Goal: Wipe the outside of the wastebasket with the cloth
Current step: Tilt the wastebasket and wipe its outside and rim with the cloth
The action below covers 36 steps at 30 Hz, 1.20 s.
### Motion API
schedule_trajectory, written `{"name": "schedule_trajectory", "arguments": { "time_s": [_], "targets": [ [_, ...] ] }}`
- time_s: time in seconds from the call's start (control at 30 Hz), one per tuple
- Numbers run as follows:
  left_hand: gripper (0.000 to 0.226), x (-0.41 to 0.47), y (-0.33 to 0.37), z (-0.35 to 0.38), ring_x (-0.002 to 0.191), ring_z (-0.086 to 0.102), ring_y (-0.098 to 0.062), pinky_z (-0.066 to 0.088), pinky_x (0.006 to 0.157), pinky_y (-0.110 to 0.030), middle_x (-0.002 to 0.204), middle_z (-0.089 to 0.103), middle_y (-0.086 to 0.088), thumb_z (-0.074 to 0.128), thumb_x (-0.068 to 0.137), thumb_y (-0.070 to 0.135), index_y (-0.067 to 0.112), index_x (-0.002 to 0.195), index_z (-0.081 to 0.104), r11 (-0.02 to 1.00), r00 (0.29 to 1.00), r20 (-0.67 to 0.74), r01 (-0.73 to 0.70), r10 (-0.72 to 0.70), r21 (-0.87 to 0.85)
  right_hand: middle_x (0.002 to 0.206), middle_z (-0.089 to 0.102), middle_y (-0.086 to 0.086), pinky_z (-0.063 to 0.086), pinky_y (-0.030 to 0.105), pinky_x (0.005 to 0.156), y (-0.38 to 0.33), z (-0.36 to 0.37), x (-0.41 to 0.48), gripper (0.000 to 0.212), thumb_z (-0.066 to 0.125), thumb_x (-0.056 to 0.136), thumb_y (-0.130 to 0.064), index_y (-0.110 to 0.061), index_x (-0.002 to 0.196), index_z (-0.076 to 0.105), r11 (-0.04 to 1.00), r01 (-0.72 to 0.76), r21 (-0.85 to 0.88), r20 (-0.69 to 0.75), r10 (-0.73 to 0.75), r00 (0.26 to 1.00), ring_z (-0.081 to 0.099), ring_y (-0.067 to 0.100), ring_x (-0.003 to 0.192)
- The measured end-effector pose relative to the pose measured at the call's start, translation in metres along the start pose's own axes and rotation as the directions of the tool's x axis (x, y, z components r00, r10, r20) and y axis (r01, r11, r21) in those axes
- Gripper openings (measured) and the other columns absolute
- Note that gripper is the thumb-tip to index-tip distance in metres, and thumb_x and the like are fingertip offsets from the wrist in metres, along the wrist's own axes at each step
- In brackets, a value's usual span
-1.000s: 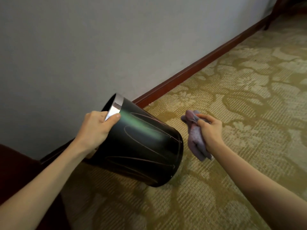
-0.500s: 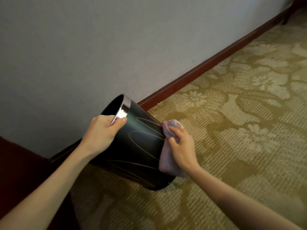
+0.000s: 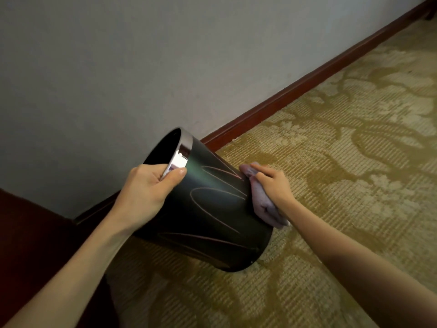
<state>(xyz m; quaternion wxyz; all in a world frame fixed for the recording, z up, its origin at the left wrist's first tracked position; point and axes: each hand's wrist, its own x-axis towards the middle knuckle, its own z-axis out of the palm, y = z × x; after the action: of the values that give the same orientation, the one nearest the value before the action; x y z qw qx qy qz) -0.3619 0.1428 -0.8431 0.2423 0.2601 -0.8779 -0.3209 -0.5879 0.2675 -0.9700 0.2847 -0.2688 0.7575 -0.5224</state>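
Wastebasket [image 3: 212, 209], black with a chrome rim [image 3: 182, 155], is held tilted low over the patterned carpet [image 3: 331, 233], its long axis running from the open mouth at far left, turned toward the wall, down to the base at near right; whether the base touches the carpet cannot be told. At the near left edge sits a piece of dark red-brown furniture [image 3: 30, 245]. The left hand [image 3: 146, 185] grips the rim on the near side of the mouth, thumb lying on the outer wall, fingers hooked inside. The right hand [image 3: 272, 185] is the one at the working surface: its fingers are bent over the bunched mauve cloth [image 3: 262, 204] and press it against the right flank of the basket, about halfway along its length. From that hand the unwiped side stretches left toward the rim and near toward the base, so the next stroke probably runs along the axis. No brand, label or writing shows, only thin pale curved lines on the black side. Beyond, a dark wooden baseboard [image 3: 283, 95] meets the plain grey wall [image 3: 142, 55].
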Motion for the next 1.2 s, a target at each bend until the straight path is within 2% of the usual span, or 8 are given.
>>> {"name": "schedule_trajectory", "arguments": {
  "time_s": [0.1,0.27,0.53,0.67,0.8,0.97,1.07,1.2],
  "targets": [
    [0.050,0.006,-0.001,0.000,0.031,0.031,0.001,0.021,0.035,-0.011,0.035,0.037,0.013,0.056,0.091,0.039,0.026,0.045,0.041,0.999,0.999,-0.045,0.016,-0.015,0.035,0.146,0.048,0.005,0.021,0.031,0.117,-0.001,0.004,0.004,0.034,0.044,0.096,-0.012,-0.021,0.123,0.063,0.997,0.014,-0.076,-0.004,-0.015,1.000,0.033,0.019,0.142],
    [0.054,0.014,-0.010,-0.006,0.037,0.026,-0.003,0.018,0.037,-0.019,0.040,0.030,0.009,0.053,0.085,0.051,0.011,0.054,0.035,0.990,0.995,-0.088,0.062,-0.050,0.130,0.151,0.040,-0.003,0.024,0.037,0.115,-0.006,0.020,-0.022,0.037,0.043,0.095,-0.021,-0.032,0.125,0.061,0.991,0.000,-0.135,-0.133,-0.018,0.991,0.034,0.020,0.139],
    [0.077,0.038,-0.012,-0.008,0.052,0.044,-0.012,0.038,0.045,-0.037,0.054,0.047,-0.007,0.046,0.077,0.066,-0.010,0.068,0.059,0.981,0.997,-0.040,0.076,-0.070,0.177,0.153,0.032,-0.002,0.023,0.054,0.111,-0.016,0.049,-0.074,0.040,0.046,0.093,-0.029,-0.036,0.132,0.051,0.986,-0.088,-0.140,-0.375,0.030,0.927,0.025,0.025,0.139],
    [0.062,0.033,-0.008,-0.003,0.048,0.036,-0.006,0.036,0.045,-0.037,0.049,0.039,0.004,0.049,0.082,0.059,0.003,0.056,0.054,0.986,0.999,-0.024,0.026,-0.023,0.164,0.149,0.037,-0.008,0.023,0.050,0.111,-0.015,0.039,-0.062,0.033,0.048,0.092,-0.032,-0.041,0.123,0.057,0.991,-0.111,-0.073,-0.357,0.078,0.931,0.029,0.022,0.138],
    [0.047,0.023,-0.006,0.000,0.032,0.032,0.001,0.021,0.035,-0.012,0.037,0.039,0.013,0.055,0.092,0.040,0.029,0.048,0.047,0.994,1.000,-0.019,-0.023,0.025,0.108,0.140,0.049,-0.008,0.028,0.049,0.109,-0.013,0.030,-0.047,0.029,0.051,0.089,-0.030,-0.040,0.113,0.065,0.996,-0.068,-0.053,-0.312,0.048,0.949,0.041,0.023,0.130],
    [0.048,0.009,-0.007,-0.002,0.033,0.039,0.009,0.025,0.038,-0.002,0.039,0.046,0.024,0.055,0.095,0.029,0.043,0.049,0.054,0.995,0.996,0.010,-0.091,0.090,0.030,0.132,0.061,-0.004,0.036,0.046,0.108,-0.014,0.022,-0.019,0.028,0.050,0.087,-0.028,-0.035,0.104,0.071,0.997,-0.070,-0.018,-0.156,0.067,0.986,0.051,0.020,0.126],
    [0.044,0.005,-0.003,-0.001,0.034,0.040,0.009,0.025,0.039,-0.001,0.040,0.046,0.024,0.053,0.094,0.037,0.041,0.050,0.053,0.995,0.995,0.020,-0.101,0.101,0.007,0.127,0.065,-0.006,0.039,0.030,0.103,-0.017,0.016,-0.002,0.025,0.051,0.088,-0.023,-0.032,0.093,0.073,0.993,-0.110,0.046,-0.052,0.112,0.992,0.053,0.015,0.124],
    [0.047,0.005,0.000,0.004,0.034,0.041,0.010,0.023,0.039,0.001,0.039,0.047,0.025,0.053,0.095,0.033,0.041,0.049,0.052,0.993,0.994,0.011,-0.112,0.112,0.037,0.115,0.069,-0.007,0.040,0.033,0.106,-0.016,0.011,0.006,0.024,0.050,0.091,-0.019,-0.027,0.089,0.073,0.986,-0.144,0.088,-0.017,0.146,0.989,0.057,0.016,0.120]
  ]
}}
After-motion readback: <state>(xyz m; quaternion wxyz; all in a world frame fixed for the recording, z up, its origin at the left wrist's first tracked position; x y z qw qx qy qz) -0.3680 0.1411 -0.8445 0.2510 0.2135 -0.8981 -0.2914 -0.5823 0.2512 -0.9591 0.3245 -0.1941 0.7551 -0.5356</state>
